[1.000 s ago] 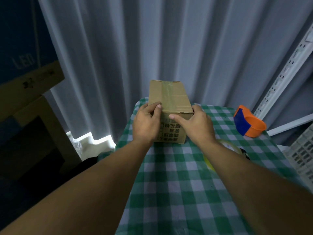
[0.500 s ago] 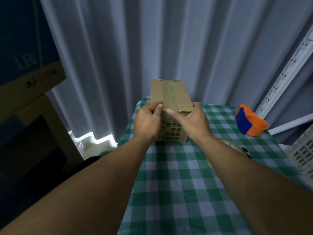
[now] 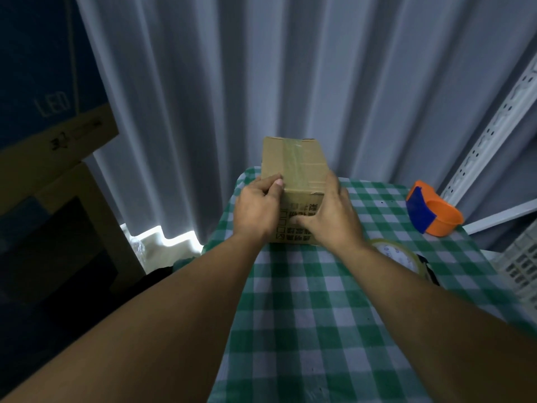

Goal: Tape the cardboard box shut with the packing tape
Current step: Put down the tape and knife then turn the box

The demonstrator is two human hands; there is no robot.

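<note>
A small brown cardboard box (image 3: 293, 164) stands at the far end of the green checked table (image 3: 319, 315), flaps closed, with a strip of clear tape along its top seam. My left hand (image 3: 255, 210) holds the box's near left corner, thumb on the top edge. My right hand (image 3: 331, 216) lies over the near right corner, its fingers pressed flat on the printed front face. A roll of clear packing tape (image 3: 398, 254) lies on the table just right of my right wrist, partly hidden by the forearm.
An orange and blue tape dispenser (image 3: 433, 213) sits at the table's far right. A white curtain (image 3: 290, 82) hangs right behind the box. A white slotted shelf post (image 3: 494, 135) and a white crate (image 3: 520, 266) stand at right. Large cartons (image 3: 52, 141) stand at left.
My right hand has slid from the box's top front edge down onto the front face. The left hand keeps its hold at the left corner.
</note>
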